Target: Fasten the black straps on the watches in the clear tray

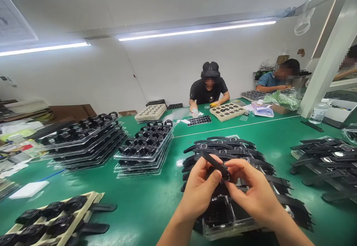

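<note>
Low in the centre of the frame, the left hand and the right hand meet over a black watch strap; both sets of fingers are pressed together in a pinch on its lower end, where a small watch body seems to sit, though the thumbs hide most of it; the strap's free end angles up and to the left. Directly beneath the hands lies a clear plastic tray, and just behind it a heap of assembled black watches spreads across the green table. Stacks of clear trays loaded with watch cases stand at centre left; a wooden rack of watches fills the lower left; a co-worker in a black shirt sits at the far side.

The grip is narrow and at one end only; the long free end could lever the strap out of the pinch, dropping it onto the tray or into the heap, where it would be hard to pick out again; uneven thumb pressure could also leave the joint askew.
</note>
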Demonstrator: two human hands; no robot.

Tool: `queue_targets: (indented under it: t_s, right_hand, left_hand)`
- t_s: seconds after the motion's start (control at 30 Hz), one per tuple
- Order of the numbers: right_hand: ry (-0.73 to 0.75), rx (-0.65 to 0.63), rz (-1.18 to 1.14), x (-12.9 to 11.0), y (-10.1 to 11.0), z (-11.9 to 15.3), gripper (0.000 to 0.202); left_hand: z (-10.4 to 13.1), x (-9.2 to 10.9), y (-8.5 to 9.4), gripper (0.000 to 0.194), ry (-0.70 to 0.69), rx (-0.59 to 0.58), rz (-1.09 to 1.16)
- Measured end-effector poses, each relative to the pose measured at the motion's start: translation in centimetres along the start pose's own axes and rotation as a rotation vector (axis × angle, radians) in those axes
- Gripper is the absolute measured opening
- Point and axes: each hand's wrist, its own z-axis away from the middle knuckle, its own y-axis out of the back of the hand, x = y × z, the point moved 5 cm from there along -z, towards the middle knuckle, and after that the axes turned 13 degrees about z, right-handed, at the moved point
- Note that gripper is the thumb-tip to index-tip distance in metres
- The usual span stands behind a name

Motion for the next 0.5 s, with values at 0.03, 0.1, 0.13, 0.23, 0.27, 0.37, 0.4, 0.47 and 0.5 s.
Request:
queue_targets:
  t_s: [0.03, 0.1, 0.13, 0.23, 0.27, 0.37, 0.4, 0.47, 0.5]
  right_hand:
    - [-0.007, 0.000, -0.003, 0.2, -0.1, 0.2, 0.035]
    - [-0.015, -0.003, -0.006, 0.5, 0.1, 0.5, 0.033]
    - [-0.007, -0.015, -0.002, 0.5, 0.3, 0.6, 0.034]
    - [0.111, -0.073, 0.013, -0.4, 1.2, 0.4, 0.045]
    - [0.169, -0.098, 0.015, -0.9, 1.4, 0.3, 0.050]
    - [0.302, -0.152, -0.004, -2.3, 1.3, -0.4, 0.057]
    - [0.320, -0.158, -0.015, -2.5, 1.0, -0.7, 0.056]
    - [0.334, -0.097, -0.047, -2.6, 0.6, -0.9, 0.052]
    - [0.329, -0.030, -0.063, -2.4, 0.5, -1.0, 0.052]
  left_hand:
    - [0.0, -0.1, 0.1, 0.047, 0.001, 0.009, 0.023]
    - [0.1, -0.4, 0.3, 0.048, -0.001, 0.013, 0.058]
    - [0.2, -0.4, 0.4, 0.048, -0.003, 0.008, 0.050]
    - [0.7, -0.1, 0.3, 0.042, -0.032, -0.034, -0.089]
    - [0.9, -0.1, 0.2, 0.042, -0.022, -0.067, -0.138]
    - [1.7, -0.2, -0.4, 0.051, 0.064, -0.191, -0.164]
    - [1.9, -0.2, -0.6, 0.052, 0.090, -0.223, -0.142]
    - [2.1, -0.1, -0.8, 0.053, 0.115, -0.254, -0.102]
    - [2.1, -0.1, -0.8, 0.052, 0.117, -0.252, -0.107]
